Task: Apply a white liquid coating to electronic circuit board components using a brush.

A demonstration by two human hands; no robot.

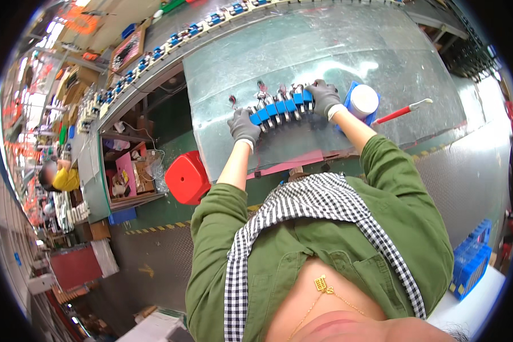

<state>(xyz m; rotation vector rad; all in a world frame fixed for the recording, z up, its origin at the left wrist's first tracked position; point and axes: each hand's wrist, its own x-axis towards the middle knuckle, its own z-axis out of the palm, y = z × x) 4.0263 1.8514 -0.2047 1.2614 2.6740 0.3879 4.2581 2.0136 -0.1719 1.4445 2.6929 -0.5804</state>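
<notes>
On the green worktable (393, 54), my gloved left hand (242, 126) closes on the left end of a row of several small blue components (282, 107) with metal parts and wire bundles. My gloved right hand (325, 97) grips the row's right end. Right of that hand, a white cylindrical container (363, 101) sits in a blue tray (350, 91). A red-handled tool (393, 114) with a pale tip lies farther right.
A line of similar blue parts (194, 29) runs along the back. A red stool (185, 176) stands at the table's left. A person in yellow (65, 178) works far left. Blue plastic crates (470, 262) sit at lower right, shelving (128, 165) at left.
</notes>
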